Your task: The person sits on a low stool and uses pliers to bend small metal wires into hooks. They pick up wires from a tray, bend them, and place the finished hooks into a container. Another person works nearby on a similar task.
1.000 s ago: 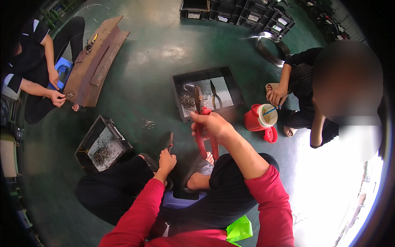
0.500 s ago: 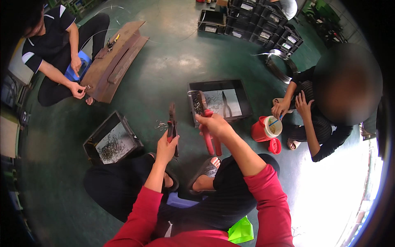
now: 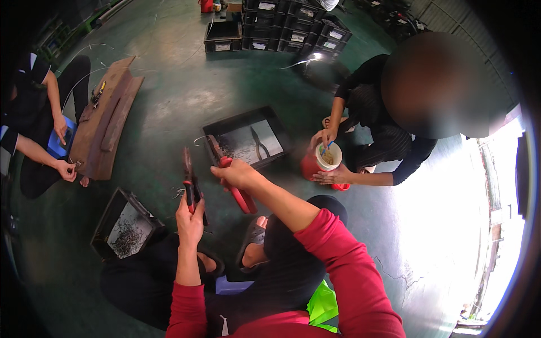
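Note:
My left hand (image 3: 190, 224) is closed round the handles of red-and-black pliers (image 3: 188, 166), whose jaws point away from me. My right hand (image 3: 239, 173) grips a larger red-handled pair of pliers (image 3: 245, 201), its metal jaws over the near left corner of a black crate (image 3: 282, 121). A thin curved wire (image 3: 198, 138) shows at those jaws; whether they pinch it I cannot tell. Inside the crate, small dark bent wire pieces (image 3: 228, 151) and dark pliers (image 3: 259, 142) lie on a white sheet. A few small wire pieces (image 3: 178, 192) rest on the floor beside my left hand.
Another black crate (image 3: 155, 218) with bent wire bits stands at left. A co-worker at right holds a red container (image 3: 311, 167). A second co-worker sits at left by a rusty metal channel (image 3: 93, 138). Stacked black crates (image 3: 287, 25) and a wire coil (image 3: 322, 70) are farther back.
My view has swung right, shifting the scene leftward. Both my hands keep their pliers. A curved wire now shows at the right pliers' jaws. The right co-worker's hand has come down to the red container.

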{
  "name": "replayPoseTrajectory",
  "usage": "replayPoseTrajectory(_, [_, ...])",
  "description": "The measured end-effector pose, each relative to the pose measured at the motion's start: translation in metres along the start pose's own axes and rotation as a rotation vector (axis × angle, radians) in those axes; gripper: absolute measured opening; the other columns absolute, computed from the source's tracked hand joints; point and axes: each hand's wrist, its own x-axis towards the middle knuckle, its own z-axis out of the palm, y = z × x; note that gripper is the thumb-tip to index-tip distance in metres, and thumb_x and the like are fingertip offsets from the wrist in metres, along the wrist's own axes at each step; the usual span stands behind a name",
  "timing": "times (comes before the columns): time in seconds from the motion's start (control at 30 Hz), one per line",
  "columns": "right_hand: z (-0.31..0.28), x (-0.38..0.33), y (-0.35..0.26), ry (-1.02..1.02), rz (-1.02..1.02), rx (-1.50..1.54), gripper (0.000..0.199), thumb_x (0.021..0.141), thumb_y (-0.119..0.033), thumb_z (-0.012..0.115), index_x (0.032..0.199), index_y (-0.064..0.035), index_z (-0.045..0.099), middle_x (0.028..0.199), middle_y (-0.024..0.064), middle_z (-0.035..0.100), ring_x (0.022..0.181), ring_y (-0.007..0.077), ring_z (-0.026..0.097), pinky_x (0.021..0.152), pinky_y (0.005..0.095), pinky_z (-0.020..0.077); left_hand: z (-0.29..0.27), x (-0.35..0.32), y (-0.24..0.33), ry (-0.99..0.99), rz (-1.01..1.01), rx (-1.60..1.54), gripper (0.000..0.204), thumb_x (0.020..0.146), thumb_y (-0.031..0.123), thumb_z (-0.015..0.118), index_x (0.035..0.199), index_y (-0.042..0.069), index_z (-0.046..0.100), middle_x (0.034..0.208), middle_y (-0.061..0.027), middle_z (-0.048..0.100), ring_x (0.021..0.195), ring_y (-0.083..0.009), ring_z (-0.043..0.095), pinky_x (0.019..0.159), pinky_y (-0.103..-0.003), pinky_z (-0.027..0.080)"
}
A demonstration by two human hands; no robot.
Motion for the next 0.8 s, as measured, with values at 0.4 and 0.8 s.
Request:
replayPoseTrajectory(0.4, [0.006,0.005,0.005,0.0,-0.013,-0.087,0.04,0.087,-0.037,0.064,0.082,0.0029,0.061,0.072,0.0077,0.062,0.06,0.0163,0.06,0.058,0.0318,0.0479,-0.002,0.0,-0.013,0.054,0.116,0.116,0.052,0.084,0.001,0.06,0.134,-0.001,0.044,0.115,-0.0185,0.058,0.1,-0.0319,0.06,0.087,-0.036,0.047])
replayPoseTrajectory(0.8, [0.013,0.016,0.013,0.024,-0.071,-0.292,0.042,0.088,-0.04,0.06,0.079,0.0012,0.06,0.069,0.0074,0.061,0.061,0.016,0.06,0.063,0.0332,0.0468,-0.004,-0.002,-0.01,0.059,0.199,0.208,0.058,0.084,0.001,0.06,0.138,0.0,0.039,0.128,-0.0208,0.051,0.115,-0.0359,0.054,0.093,-0.037,0.045])
